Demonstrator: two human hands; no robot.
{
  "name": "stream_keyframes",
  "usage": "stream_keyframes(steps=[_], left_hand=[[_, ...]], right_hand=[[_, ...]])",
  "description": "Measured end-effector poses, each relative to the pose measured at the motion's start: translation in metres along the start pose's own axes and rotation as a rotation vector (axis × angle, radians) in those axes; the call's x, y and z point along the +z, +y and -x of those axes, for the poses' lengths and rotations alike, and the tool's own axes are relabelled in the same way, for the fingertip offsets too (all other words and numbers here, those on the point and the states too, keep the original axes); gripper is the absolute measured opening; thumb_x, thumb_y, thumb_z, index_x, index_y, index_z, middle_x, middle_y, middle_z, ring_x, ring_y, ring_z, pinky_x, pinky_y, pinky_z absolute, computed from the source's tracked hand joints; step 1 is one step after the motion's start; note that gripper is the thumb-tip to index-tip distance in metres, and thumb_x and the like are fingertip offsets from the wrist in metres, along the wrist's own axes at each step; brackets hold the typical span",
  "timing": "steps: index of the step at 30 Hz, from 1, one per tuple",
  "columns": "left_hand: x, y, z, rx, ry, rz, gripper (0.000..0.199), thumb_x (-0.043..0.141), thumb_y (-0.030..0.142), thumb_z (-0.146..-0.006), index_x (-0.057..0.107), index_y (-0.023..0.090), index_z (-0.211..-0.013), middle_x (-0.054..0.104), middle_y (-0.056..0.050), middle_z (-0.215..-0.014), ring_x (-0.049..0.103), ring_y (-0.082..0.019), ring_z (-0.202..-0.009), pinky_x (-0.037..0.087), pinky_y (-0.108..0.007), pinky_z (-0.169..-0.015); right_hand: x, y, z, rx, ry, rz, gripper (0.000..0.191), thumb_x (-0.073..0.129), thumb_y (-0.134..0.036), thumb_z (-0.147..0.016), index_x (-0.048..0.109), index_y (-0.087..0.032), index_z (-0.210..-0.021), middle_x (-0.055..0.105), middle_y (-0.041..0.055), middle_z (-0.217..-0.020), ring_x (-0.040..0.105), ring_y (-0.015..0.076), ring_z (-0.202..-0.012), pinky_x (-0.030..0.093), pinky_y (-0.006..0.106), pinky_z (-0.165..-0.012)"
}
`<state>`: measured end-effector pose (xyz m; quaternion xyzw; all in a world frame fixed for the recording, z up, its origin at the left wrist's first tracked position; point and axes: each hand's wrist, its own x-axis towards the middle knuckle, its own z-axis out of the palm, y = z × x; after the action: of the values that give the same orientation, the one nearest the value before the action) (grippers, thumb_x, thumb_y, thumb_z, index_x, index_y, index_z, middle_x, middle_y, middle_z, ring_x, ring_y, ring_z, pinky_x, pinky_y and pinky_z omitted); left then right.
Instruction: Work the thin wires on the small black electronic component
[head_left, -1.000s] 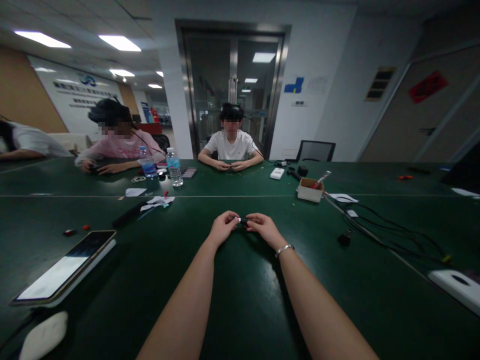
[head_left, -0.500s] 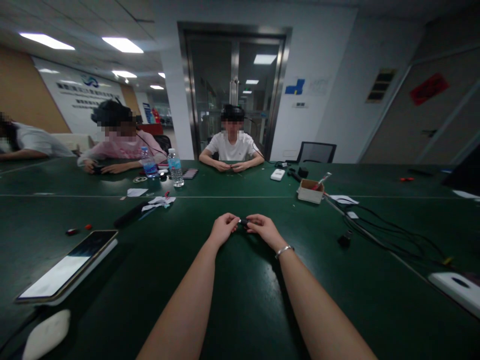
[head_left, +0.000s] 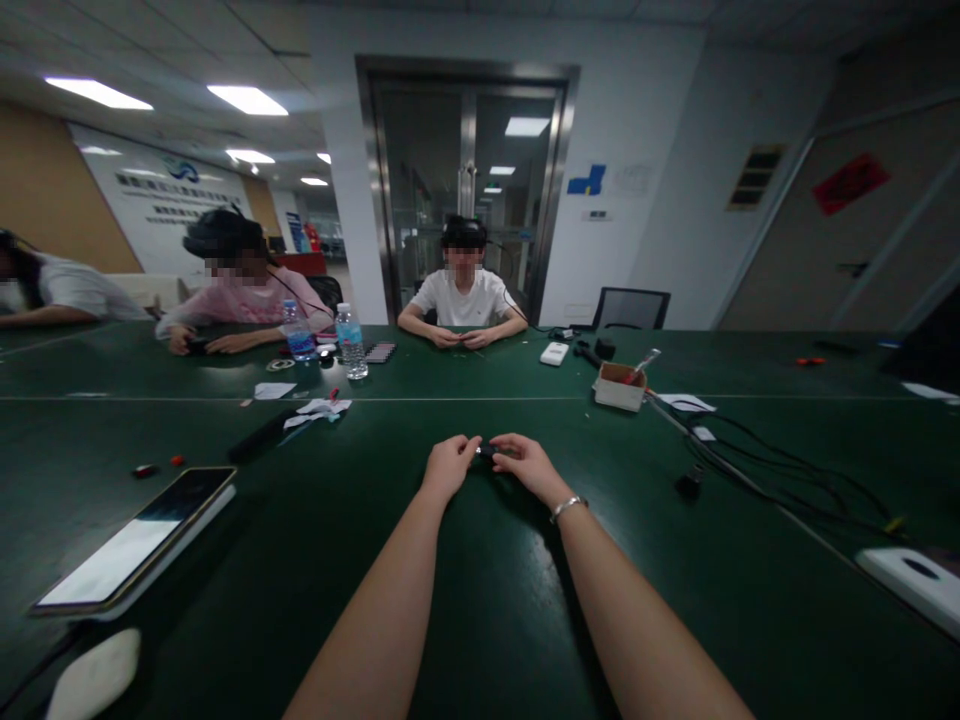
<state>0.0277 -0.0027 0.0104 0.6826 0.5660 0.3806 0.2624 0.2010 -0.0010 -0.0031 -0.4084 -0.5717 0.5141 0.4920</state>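
Observation:
Between my two hands, just above the green table or on it, is a small black piece with a silver end point(head_left: 487, 452); its exact kind is too small to make out. My left hand point(head_left: 448, 466) pinches the silver end between thumb and fingers. From the other side, the curved fingers of my right hand point(head_left: 527, 465) close around the black end, with thumb and forefinger at its tip. A silver bracelet point(head_left: 568, 507) circles my right wrist. My fingers hide part of the piece.
To the left lie a phone point(head_left: 142, 540) on a white box, a white mouse point(head_left: 96, 676) and paper scraps point(head_left: 318, 411). Bottles point(head_left: 350, 342) stand beyond. On the right are a small box point(head_left: 620, 388), a black clip-like object point(head_left: 689, 482) and cables point(head_left: 787, 470). Other people sit across the table.
The view has tilted up slightly, so everything sits a little lower. My right fingers have shifted a little on the black piece; both hands stay in about the same place.

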Motion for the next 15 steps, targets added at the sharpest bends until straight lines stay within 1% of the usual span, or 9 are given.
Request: stream_keyframes(steps=[4, 7, 9, 12, 15], left_hand=[[-0.0014, 0.0029, 0.0025, 0.02, 0.002, -0.056, 0.048, 0.038, 0.055, -0.085, 0.058, 0.019, -0.061, 0.058, -0.002, -0.06, 0.051, -0.015, -0.055, 0.031, -0.026, -0.054], [-0.0023, 0.0027, 0.0046, 0.005, 0.039, -0.035, 0.048, 0.039, 0.056, -0.085, 0.059, 0.02, -0.061, 0.059, -0.003, -0.06, 0.051, -0.016, -0.055, 0.03, -0.026, -0.053], [-0.003, 0.0017, 0.0057, -0.001, 0.06, -0.001, 0.046, 0.041, 0.056, -0.084, 0.06, 0.02, -0.061, 0.059, -0.003, -0.06, 0.051, -0.016, -0.054, 0.03, -0.026, -0.053], [-0.0034, -0.0005, 0.0063, 0.01, 0.072, 0.072, 0.039, 0.044, 0.053, -0.084, 0.063, 0.022, -0.069, 0.059, -0.001, -0.06, 0.052, -0.015, -0.054, 0.032, -0.025, -0.053], [-0.0025, -0.004, 0.0048, 0.018, 0.051, 0.15, 0.033, 0.046, 0.052, -0.083, 0.063, 0.024, -0.077, 0.059, 0.001, -0.06, 0.053, -0.014, -0.055, 0.035, -0.024, -0.054]], right_hand=[[0.0006, 0.0002, -0.0006, 0.001, -0.011, 0.007, 0.036, 0.075, -0.02, -0.061, 0.064, -0.015, -0.095, 0.065, 0.0052, -0.093, 0.065, 0.0139, -0.075, 0.056, 0.029, -0.07], [0.0028, -0.0018, 0.0004, 0.008, -0.022, 0.042, 0.035, 0.073, -0.018, -0.061, 0.064, -0.016, -0.094, 0.065, 0.0047, -0.092, 0.065, 0.0122, -0.069, 0.055, 0.029, -0.07], [0.0049, -0.0034, 0.0015, -0.005, -0.025, 0.087, 0.035, 0.072, -0.016, -0.061, 0.064, -0.016, -0.095, 0.066, 0.0048, -0.093, 0.064, 0.0122, -0.071, 0.054, 0.029, -0.071], [0.0078, -0.0048, 0.0027, -0.03, -0.014, 0.134, 0.034, 0.071, -0.013, -0.061, 0.065, -0.017, -0.094, 0.066, 0.0049, -0.094, 0.065, 0.0131, -0.076, 0.053, 0.029, -0.074], [0.0089, -0.0052, 0.0031, -0.028, 0.0, 0.121, 0.032, 0.072, -0.015, -0.062, 0.065, -0.017, -0.094, 0.066, 0.0042, -0.091, 0.063, 0.0117, -0.069, 0.054, 0.029, -0.07]])
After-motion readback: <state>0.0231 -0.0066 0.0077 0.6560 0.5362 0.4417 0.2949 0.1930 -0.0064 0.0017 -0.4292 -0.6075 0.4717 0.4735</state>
